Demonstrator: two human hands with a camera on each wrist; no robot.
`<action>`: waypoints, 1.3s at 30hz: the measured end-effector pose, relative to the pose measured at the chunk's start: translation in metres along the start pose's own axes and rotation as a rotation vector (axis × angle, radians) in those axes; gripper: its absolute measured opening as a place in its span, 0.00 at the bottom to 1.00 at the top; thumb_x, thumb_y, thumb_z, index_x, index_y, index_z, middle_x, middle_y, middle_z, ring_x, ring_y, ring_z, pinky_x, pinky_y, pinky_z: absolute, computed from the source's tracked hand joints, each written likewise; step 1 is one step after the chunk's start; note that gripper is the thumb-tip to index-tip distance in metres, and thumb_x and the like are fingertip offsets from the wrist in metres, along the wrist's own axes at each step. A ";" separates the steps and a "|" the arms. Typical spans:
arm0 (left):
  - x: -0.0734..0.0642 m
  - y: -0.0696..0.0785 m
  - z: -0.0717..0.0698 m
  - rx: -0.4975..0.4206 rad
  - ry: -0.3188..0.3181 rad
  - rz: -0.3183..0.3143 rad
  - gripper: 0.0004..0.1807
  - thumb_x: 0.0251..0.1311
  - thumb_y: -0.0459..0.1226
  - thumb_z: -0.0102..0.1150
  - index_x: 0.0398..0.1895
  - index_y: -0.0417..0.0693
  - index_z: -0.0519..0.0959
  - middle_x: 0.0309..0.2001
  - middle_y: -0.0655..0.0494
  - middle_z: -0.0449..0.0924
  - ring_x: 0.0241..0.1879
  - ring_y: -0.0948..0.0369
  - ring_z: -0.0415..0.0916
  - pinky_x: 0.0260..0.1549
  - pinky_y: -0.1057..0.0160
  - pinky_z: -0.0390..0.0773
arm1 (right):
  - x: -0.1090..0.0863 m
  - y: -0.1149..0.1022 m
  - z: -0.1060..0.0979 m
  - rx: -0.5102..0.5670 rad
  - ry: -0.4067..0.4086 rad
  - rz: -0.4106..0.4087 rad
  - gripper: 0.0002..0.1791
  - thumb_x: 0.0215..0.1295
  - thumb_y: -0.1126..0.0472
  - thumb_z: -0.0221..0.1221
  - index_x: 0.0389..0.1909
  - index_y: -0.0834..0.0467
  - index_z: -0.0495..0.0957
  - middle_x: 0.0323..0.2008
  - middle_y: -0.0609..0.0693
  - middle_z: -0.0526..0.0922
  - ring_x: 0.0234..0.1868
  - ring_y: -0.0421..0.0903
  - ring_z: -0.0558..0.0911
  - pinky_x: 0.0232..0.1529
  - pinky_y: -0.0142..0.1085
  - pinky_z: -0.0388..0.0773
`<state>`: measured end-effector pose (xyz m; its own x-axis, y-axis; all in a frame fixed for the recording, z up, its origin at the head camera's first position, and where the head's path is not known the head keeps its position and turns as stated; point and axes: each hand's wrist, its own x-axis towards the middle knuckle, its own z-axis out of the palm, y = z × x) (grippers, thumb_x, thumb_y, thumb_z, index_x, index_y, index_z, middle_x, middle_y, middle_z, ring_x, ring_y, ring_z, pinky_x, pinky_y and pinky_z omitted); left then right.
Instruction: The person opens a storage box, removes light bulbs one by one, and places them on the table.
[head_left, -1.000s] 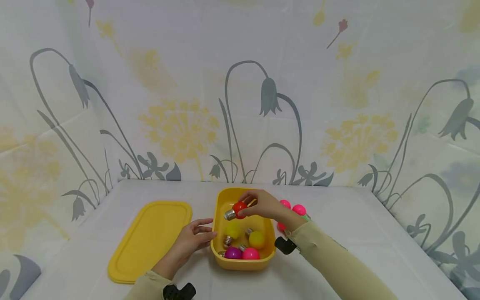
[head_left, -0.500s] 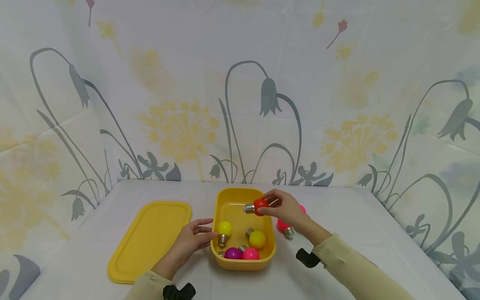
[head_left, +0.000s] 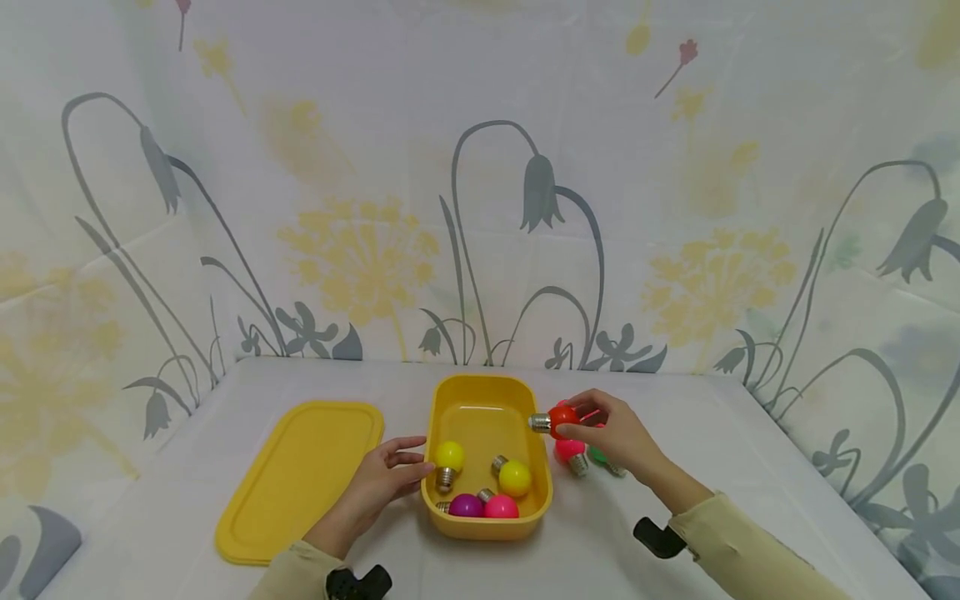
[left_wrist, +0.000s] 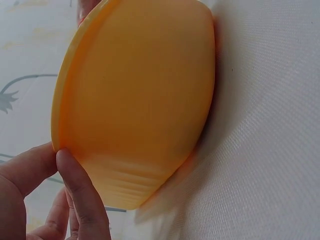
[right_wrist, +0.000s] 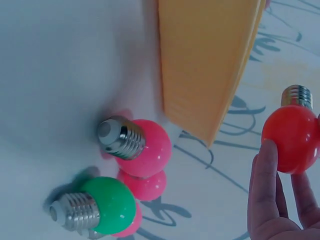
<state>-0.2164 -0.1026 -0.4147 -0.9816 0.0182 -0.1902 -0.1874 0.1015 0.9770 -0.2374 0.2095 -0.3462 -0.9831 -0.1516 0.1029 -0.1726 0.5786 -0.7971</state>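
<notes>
My right hand (head_left: 618, 429) holds a red light bulb (head_left: 562, 421) by its round globe. The metal screw base points left, just above the right rim of a yellow plastic box (head_left: 487, 529). On the near left side, my left hand (head_left: 382, 479) pinches the box's rim (left_wrist: 57, 110) between thumb and finger. Inside the box lie two yellow bulbs (head_left: 514, 478), a purple bulb (head_left: 467, 506) and a pink bulb (head_left: 501, 507). Beside the box on the right, partly behind my right hand, are a green bulb (right_wrist: 110, 205) and several pink ones (right_wrist: 147, 147).
A flat yellow lid (head_left: 300, 483) lies on the white tablecloth (head_left: 420, 575) left of the box. Behind the table hangs a flower-patterned cloth (head_left: 487, 208). Black cameras (head_left: 660, 537) are strapped to both wrists.
My right hand has carried the red bulb rightward from over the box to its right rim. The left hand and box stay put; the left yellow bulb has shifted toward the left wall.
</notes>
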 end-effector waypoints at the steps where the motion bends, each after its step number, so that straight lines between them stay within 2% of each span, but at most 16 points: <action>1: 0.000 0.000 0.000 0.000 0.001 0.000 0.28 0.53 0.37 0.67 0.57 0.40 0.71 0.43 0.46 0.75 0.37 0.57 0.76 0.40 0.58 0.80 | -0.001 0.002 -0.002 -0.006 0.004 0.002 0.22 0.53 0.54 0.67 0.46 0.60 0.75 0.40 0.51 0.79 0.40 0.48 0.76 0.38 0.36 0.79; 5: 0.000 -0.001 -0.001 -0.010 0.002 0.004 0.28 0.52 0.36 0.67 0.57 0.39 0.71 0.43 0.46 0.75 0.37 0.57 0.76 0.39 0.59 0.80 | -0.004 0.012 -0.009 -0.017 0.016 0.008 0.23 0.53 0.52 0.67 0.46 0.60 0.75 0.40 0.52 0.79 0.41 0.49 0.76 0.37 0.35 0.79; 12: 0.000 0.000 0.000 -0.026 -0.003 0.002 0.28 0.52 0.36 0.67 0.57 0.38 0.71 0.43 0.46 0.75 0.37 0.57 0.76 0.40 0.59 0.80 | -0.011 0.032 -0.026 -0.016 0.028 0.026 0.25 0.56 0.51 0.64 0.51 0.61 0.74 0.46 0.56 0.77 0.44 0.52 0.76 0.41 0.41 0.79; 22: 0.000 0.000 0.000 -0.021 -0.005 0.000 0.28 0.52 0.36 0.67 0.57 0.39 0.71 0.43 0.46 0.75 0.37 0.57 0.76 0.39 0.59 0.80 | -0.016 0.064 -0.044 -0.007 0.056 0.103 0.28 0.59 0.52 0.62 0.56 0.65 0.70 0.50 0.61 0.75 0.46 0.53 0.77 0.45 0.47 0.76; 32: 0.000 0.000 -0.001 -0.012 -0.001 0.003 0.29 0.52 0.37 0.67 0.57 0.39 0.71 0.43 0.46 0.75 0.37 0.57 0.76 0.40 0.59 0.80 | -0.012 0.089 -0.061 -0.040 0.069 0.133 0.29 0.60 0.55 0.62 0.56 0.70 0.68 0.51 0.67 0.73 0.47 0.58 0.76 0.43 0.42 0.77; 39: -0.001 0.000 0.000 -0.018 -0.002 0.010 0.28 0.52 0.37 0.67 0.57 0.39 0.71 0.43 0.46 0.75 0.38 0.57 0.76 0.40 0.59 0.80 | -0.008 0.103 -0.066 -0.036 0.055 0.198 0.29 0.60 0.59 0.61 0.56 0.72 0.67 0.50 0.69 0.71 0.43 0.54 0.76 0.39 0.36 0.78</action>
<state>-0.2154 -0.1021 -0.4142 -0.9834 0.0209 -0.1803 -0.1779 0.0838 0.9805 -0.2518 0.3237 -0.3900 -0.9997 0.0120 -0.0207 0.0237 0.6210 -0.7834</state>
